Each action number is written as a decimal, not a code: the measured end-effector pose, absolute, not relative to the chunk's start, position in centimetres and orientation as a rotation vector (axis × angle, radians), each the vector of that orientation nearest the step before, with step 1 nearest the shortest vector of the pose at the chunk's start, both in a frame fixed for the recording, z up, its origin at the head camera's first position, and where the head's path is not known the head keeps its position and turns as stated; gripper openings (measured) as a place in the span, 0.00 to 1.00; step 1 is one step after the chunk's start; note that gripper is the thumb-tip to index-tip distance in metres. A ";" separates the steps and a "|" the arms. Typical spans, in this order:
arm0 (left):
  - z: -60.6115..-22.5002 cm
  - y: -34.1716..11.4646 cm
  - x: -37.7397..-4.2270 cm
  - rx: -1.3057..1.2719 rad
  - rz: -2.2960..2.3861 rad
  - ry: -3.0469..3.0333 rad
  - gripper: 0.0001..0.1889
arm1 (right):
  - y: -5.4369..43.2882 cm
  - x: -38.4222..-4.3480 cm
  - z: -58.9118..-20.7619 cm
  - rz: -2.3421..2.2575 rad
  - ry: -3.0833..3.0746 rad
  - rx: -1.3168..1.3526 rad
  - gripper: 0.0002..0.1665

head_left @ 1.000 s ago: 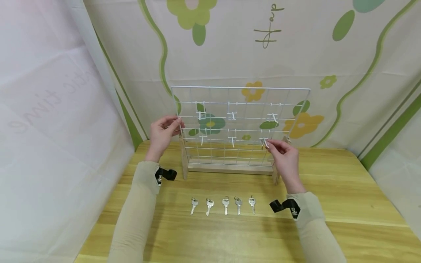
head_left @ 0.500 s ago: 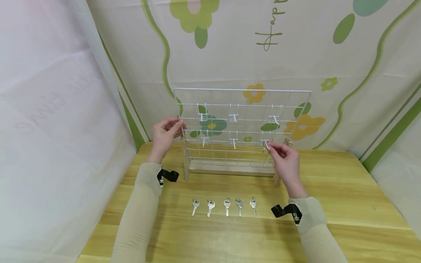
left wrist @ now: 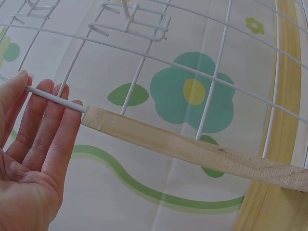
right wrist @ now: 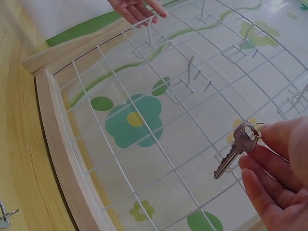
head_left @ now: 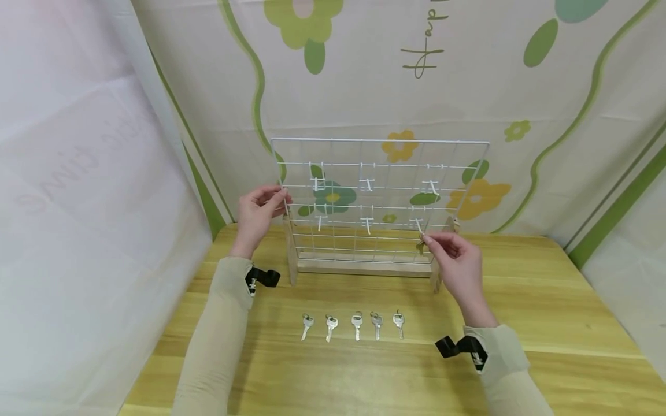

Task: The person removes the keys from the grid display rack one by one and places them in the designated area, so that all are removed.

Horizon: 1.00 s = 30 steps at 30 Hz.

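A white wire grid point(head_left: 380, 140) stands upright in a wooden base point(head_left: 364, 267) and carries two rows of white hooks. My left hand point(head_left: 255, 216) holds the grid's left side wire, the thumb on one side and the fingers on the other, just above the wooden post point(left wrist: 144, 130) in the left wrist view. Between thumb and fingertips, my right hand point(head_left: 458, 266) pinches the ring of a metal key point(right wrist: 240, 142). That key hangs in front of the grid, by the tip of the lower right hook point(head_left: 418, 224); whether its ring touches the hook cannot be told.
Several silver keys with rings, one of them a key point(head_left: 356, 326) in the middle, lie in a row on the wooden table point(head_left: 333, 381) before the base. Behind the grid hangs a flowered cloth point(head_left: 354, 98). Another white cloth point(head_left: 78, 231) borders the left side.
My right hand has drawn a little down and to the right, from the lower right hook's base to its tip, with the key. My left hand stays on the grid's side.
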<state>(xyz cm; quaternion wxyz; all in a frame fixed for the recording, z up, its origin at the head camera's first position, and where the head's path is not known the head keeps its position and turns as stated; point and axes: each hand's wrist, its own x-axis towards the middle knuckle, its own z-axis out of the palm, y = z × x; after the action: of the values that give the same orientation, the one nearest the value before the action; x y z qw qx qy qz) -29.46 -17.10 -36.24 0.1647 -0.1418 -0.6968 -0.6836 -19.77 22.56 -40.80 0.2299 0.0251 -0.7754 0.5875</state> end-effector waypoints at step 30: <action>-36.4 -17.1 -29.6 -0.396 -1.972 -1.964 0.15 | 25.1 -14.8 -48.2 1.730 -2.454 -0.107 0.15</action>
<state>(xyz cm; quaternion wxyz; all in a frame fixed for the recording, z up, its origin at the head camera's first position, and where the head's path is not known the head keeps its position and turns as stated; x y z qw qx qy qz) -29.57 -17.11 -36.39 0.1645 -0.1390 -0.6891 -0.6919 -14.82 25.08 -48.21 0.0683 -0.0354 -0.8149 0.5744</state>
